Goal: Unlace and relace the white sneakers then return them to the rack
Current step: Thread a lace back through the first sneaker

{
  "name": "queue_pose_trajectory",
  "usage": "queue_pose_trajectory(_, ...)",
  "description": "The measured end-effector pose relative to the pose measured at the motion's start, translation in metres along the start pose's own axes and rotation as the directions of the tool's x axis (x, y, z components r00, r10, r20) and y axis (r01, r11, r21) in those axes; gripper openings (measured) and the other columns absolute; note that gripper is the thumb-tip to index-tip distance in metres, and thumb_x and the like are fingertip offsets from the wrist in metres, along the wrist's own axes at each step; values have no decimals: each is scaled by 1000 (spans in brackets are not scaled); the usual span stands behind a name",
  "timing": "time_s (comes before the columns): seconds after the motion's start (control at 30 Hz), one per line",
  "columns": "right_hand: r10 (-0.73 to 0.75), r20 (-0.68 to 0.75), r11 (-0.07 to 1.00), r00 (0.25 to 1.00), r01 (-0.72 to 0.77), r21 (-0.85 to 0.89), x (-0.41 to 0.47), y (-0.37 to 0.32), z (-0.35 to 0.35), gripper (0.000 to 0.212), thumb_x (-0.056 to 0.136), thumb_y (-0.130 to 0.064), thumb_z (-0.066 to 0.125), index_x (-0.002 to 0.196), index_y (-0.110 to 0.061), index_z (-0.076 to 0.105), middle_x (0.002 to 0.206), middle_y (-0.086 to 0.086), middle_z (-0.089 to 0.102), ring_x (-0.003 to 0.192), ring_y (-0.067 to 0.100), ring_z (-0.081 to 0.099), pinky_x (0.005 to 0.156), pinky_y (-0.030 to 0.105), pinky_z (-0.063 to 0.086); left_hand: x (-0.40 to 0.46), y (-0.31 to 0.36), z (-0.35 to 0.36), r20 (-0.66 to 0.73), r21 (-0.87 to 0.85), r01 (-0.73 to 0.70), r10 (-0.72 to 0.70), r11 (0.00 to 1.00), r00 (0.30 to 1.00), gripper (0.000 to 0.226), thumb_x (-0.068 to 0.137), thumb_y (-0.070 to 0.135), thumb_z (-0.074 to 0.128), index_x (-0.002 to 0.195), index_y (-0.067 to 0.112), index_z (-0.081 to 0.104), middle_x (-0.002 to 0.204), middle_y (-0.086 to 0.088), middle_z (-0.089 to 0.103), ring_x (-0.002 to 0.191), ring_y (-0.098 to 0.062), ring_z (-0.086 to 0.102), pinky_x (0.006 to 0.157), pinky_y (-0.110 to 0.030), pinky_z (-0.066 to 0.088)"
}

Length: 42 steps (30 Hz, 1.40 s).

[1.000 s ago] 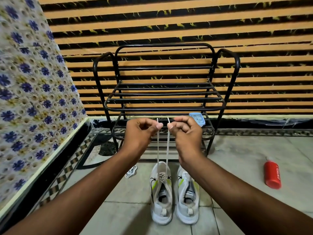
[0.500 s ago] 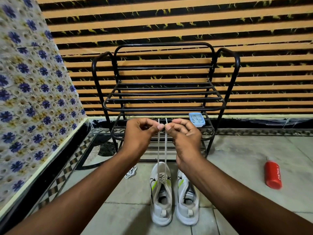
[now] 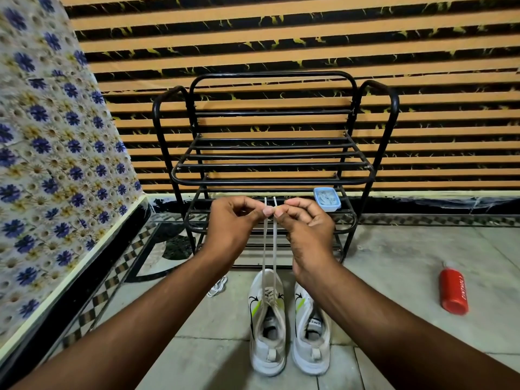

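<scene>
Pinching the two flat white lace ends, my left hand and right hand hold them up side by side, one end between thumb and finger of each hand, fingers curled. Both strands run down straight and tight to the left sneaker, which stands on the grey floor tiles with its toe toward the rack. This shoe is white, with soft mesh, a black curved line and a yellow-green stripe on the side. I see it laced only at the lowest eyelets. The right sneaker stands just beside it, touching or nearly so, and I see no lace in it. A loose white lace lies crumpled on the floor near the left forearm.

The rack is made from thin black metal tubes with rounded corners; on its lower shelf sits a small pale blue box with a clear lid. A smooth red bottle lies on its side, well apart on the right.

Compared with one second ago, my hands have come closer together, so the two strands are now almost parallel, and they sit a little lower before the rack. The sneakers have not moved.
</scene>
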State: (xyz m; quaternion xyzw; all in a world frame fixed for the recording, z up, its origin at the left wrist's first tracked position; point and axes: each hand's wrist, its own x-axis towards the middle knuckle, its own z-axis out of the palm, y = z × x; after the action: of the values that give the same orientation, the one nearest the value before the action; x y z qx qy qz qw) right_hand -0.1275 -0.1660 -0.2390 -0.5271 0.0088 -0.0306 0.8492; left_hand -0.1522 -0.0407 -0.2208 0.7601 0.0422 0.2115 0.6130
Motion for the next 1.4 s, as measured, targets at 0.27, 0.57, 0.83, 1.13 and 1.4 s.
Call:
queue_pose_trajectory(0.27,-4,-5,1000,1000,4,-5,1,0,-3,24,81,7,77,101,-3,66,87,13,77,84,19,75,73,24,58,0,0,1,11,3,-4,4,1000,1000,4,86,14,82,83,12,80,79,4,79,77,-5,74,64,-14,54)
queue_pose_trajectory(0.57,-1,-17,998,1000,0,-63,10,5,-17,21,83,4,77,98,-4,64,84,11,76,78,17,74,67,26,55,1,-13,-5,53,-71,76,-73,995,996,12,106,13,55,98,5,60,80,-7,71,79,-20,74,70,-35,62)
queue_pose_trajectory(0.83,5,60,887,998,24,-462,30,49,-62,16,90,6,66,88,-9,65,71,2,63,64,14,62,59,26,52,-3,-74,-12,156,196,203,-235,959,959,9,104,10,59,98,4,61,79,-8,67,57,-12,56,46,-20,42)
queue_pose_trajectory(1.13,153,373,380,915,294,-877,37,133,-106,12,83,-16,73,91,-25,70,98,-2,64,90,8,59,80,18,44,-38,-190,-6,334,720,99,-469,687,818,29,86,19,73,112,9,64,97,-1,64,100,-28,65,80,-31,47)
queue_pose_trajectory(1.4,468,343,123,814,325,-938,33,179,-111,36,78,-52,70,110,-40,62,113,-6,62,119,24,54,99,43,45,-53,-227,5,376,800,51,-566,597,733,41,78,26,57,118,32,60,112,4,57,113,-26,58,91,-45,47)
